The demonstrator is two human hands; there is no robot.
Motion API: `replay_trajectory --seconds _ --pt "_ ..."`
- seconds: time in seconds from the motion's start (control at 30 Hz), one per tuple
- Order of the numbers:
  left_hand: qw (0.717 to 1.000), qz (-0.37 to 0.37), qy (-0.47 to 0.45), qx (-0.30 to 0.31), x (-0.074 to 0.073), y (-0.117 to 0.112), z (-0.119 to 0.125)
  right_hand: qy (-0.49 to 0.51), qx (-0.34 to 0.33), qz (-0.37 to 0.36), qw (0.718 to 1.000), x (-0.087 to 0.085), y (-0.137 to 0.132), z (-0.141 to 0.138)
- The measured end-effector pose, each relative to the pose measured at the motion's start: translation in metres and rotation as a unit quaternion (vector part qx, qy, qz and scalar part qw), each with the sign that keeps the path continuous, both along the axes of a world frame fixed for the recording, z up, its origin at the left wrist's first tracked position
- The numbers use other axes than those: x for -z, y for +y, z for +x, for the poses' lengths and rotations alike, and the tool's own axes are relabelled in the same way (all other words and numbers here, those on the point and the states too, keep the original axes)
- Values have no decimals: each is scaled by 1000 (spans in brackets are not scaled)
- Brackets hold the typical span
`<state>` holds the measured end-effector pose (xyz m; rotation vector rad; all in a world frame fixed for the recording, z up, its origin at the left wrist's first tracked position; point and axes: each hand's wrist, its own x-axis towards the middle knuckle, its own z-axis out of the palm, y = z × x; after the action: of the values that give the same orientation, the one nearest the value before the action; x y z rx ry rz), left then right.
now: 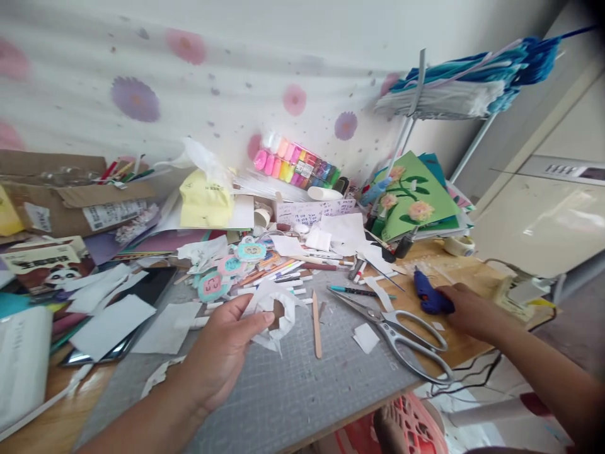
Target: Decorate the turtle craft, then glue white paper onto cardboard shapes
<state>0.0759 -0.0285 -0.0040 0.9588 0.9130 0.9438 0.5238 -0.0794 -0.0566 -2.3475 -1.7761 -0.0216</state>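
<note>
My left hand pinches a white paper-wrapped ring between thumb and fingers, above the grey cutting mat. A brown opening shows at the ring's middle, and loose paper edges stick out around it. On the right, my right hand is closed on the handle of a blue hot glue gun at the wooden tabletop; the fingertips are partly hidden. Between the hands lie a wooden craft stick, large metal scissors with their handles toward me, and a small white paper piece.
Pens and markers crowd the middle behind the mat. White paper sheets overlap a dark tablet at left. Farther back are a cardboard box, a yellow tissue pack, coloured clay packs and a green flower card.
</note>
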Motion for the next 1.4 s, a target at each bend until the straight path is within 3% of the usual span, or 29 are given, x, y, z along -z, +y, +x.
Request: replay_trajectory --seconds 0.17,0.23,0.3,0.47,0.6,0.93,1.4 --pt "1000 -6 -22 -3 2 -3 -1 4 27 98 995 -23 -12 3" --pt "1000 -3 -23 -9 3 -4 -1 94 24 133 986 -35 -22 -16" --pt "1000 2 -21 -13 4 -5 0 225 9 187 956 -42 -31 -52" --pt "1000 5 -5 -21 3 -5 1 282 -234 167 915 -59 -35 -160" --pt "1000 1 7 -24 2 -6 1 299 -311 95 897 -69 -25 -204" --pt "1000 -1 -14 -7 5 -6 -1 297 -313 2 902 -75 -18 -222" --pt "999 -27 -36 -7 -1 -7 0 233 -339 -8 911 -68 -20 -217"
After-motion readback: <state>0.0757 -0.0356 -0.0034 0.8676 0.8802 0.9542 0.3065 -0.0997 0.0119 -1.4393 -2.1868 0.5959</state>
